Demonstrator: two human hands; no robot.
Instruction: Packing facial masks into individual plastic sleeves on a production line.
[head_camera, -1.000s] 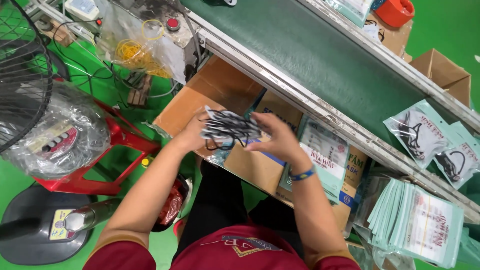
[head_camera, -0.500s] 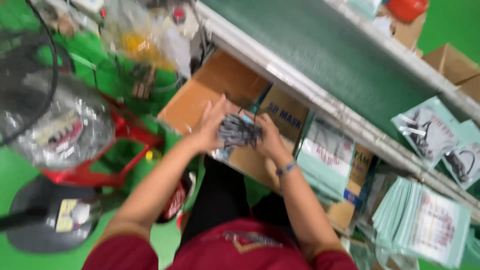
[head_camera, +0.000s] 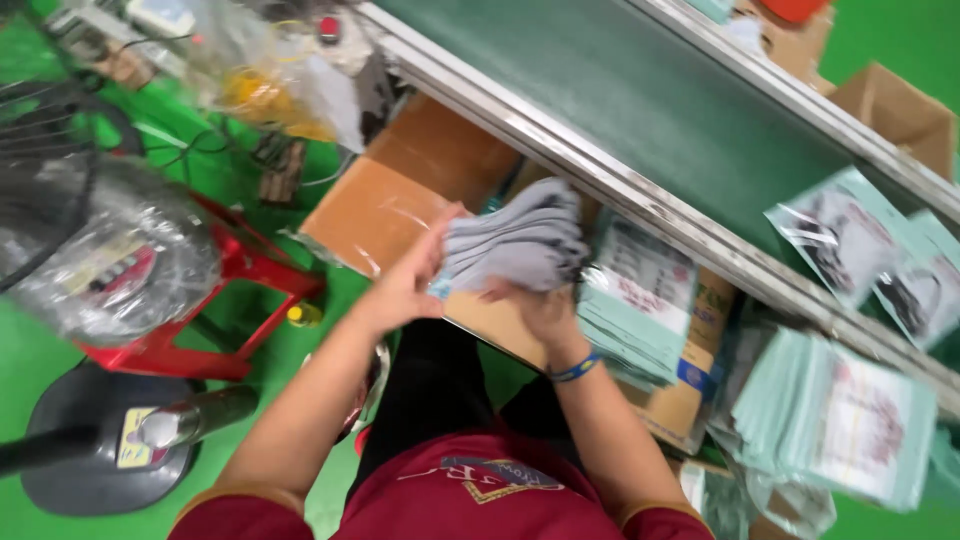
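Head view looked down on both hands meeting over an open cardboard box (head_camera: 400, 190) that sat just below the green conveyor belt (head_camera: 640, 100). The left hand (head_camera: 405, 285) had its grip closed on the near edge of a grey bundle of folded fabric pieces (head_camera: 520, 240), and the right hand (head_camera: 530, 305) was closed on the bundle from beneath, fingers curled under it. The bundle hung above the box's near corner, clear of the belt; motion blur hid how many pieces it held.

Handling it well would, by my judgement, mean keeping both grips snug so the layers stayed squared and none slid out sideways, with the lower hand bearing the weight.

Right of the box, a stack of flat pale-green packets (head_camera: 640, 300) with white printed panels stood on edge in another carton. Further right of the box, a thicker pile of the same packets (head_camera: 830, 420) lay fanned. On the belt's far right end lay two clear-fronted packets (head_camera: 850, 240) showing dark contents. Left of the box stood a red stool (head_camera: 230, 300) carrying a plastic-wrapped item (head_camera: 110, 260) with a red-and-white label.
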